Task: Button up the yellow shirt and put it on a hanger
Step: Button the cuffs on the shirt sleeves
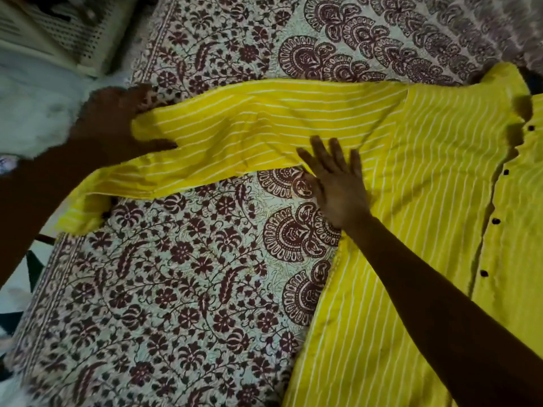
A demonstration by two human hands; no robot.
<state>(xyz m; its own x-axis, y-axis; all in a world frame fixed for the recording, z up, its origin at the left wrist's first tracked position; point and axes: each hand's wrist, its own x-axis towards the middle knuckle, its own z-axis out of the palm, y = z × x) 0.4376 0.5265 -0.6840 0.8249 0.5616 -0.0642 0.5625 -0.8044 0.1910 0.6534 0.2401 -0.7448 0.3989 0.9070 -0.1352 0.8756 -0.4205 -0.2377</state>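
The yellow shirt (417, 201) with thin white stripes lies spread flat on a patterned bedspread, its body at the right. Dark buttons (496, 221) run down its front placket near the right edge. One long sleeve (249, 133) stretches leftward across the bed. My left hand (117, 124) grips the sleeve's cuff end at the left, thumb over the cloth. My right hand (335, 183) lies flat with fingers spread where the sleeve meets the body. No hanger is in view.
The bedspread (176, 289) has a maroon floral print on a pale ground and covers most of the view. A white perforated plastic basket (67, 33) stands at the top left beyond the bed's edge. Pale floor shows at the left.
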